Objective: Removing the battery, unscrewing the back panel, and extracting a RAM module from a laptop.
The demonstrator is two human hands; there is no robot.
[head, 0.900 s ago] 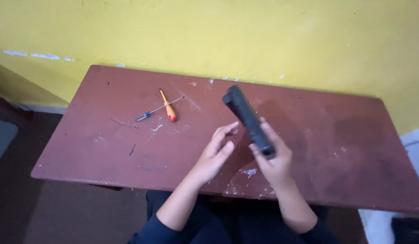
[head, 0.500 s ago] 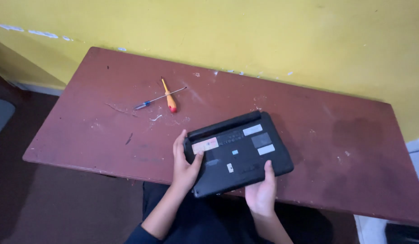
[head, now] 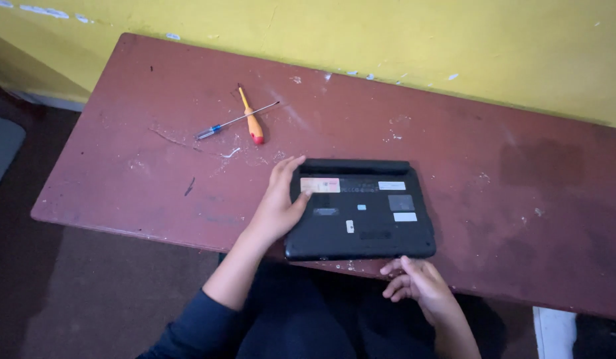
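A small black laptop [head: 361, 213] lies upside down and flat on the reddish-brown table [head: 494, 173], near its front edge, with several labels on its underside. My left hand [head: 280, 199] rests on the laptop's left edge, thumb on the casing. My right hand [head: 417, 282] hovers just off the table's front edge, below the laptop's right corner, fingers loosely curled and holding nothing. Two screwdrivers lie behind the laptop to the left: one with an orange and red handle [head: 250, 118] and a thin one with a blue handle [head: 221, 125], crossing each other.
A yellow wall [head: 388, 33] runs along the table's far edge. White paint flecks and scratches mark the tabletop. Dark floor shows to the left, and a white object [head: 554, 332] sits at the lower right.
The laptop went from being held up on edge in both hands to lying flat, underside up. My right hand has come off it and dropped below the table edge.
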